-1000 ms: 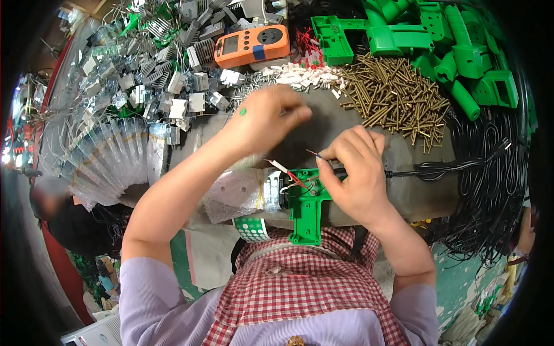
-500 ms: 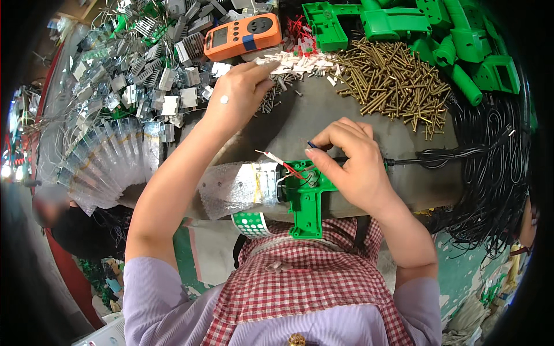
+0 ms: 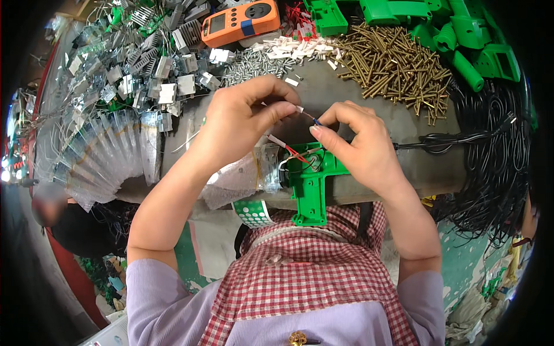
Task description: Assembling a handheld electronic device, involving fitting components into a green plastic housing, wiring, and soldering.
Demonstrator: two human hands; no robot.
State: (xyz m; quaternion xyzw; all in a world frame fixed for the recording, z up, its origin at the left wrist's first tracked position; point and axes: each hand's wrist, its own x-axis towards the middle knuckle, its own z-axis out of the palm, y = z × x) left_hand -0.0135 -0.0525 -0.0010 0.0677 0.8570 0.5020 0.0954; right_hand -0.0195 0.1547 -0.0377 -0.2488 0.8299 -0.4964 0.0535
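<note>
Between the fingertips of my left hand (image 3: pixel 248 115) is a small white sleeve (image 3: pixel 299 109). My right hand (image 3: pixel 360 144) pinches a thin blue wire (image 3: pixel 316 121), whose bare copper end reaches up to the sleeve; whether it is inside I cannot tell. Below the hands lies a green plastic tool housing half (image 3: pixel 310 199), open side up. Red wires (image 3: pixel 295 153) run in it, and another white sleeve (image 3: pixel 277 140) sits on a wire end. Left of the housing, a clear bubble-wrap bag (image 3: pixel 234 184) covers the attached part.
White sleeves (image 3: pixel 283 47), small silver screws (image 3: pixel 248 66) and long brass screws (image 3: pixel 398 66) are heaped at the back. An orange meter (image 3: pixel 239 24) lies behind. Metal-and-white parts (image 3: pixel 167 92) fill the left; green housings (image 3: pixel 461 34) and black cables (image 3: pixel 490 155) the right.
My left hand has come back from the white sleeve pile with a sleeve and met the blue wire. My right hand has risen slightly, still pinching the wire.
</note>
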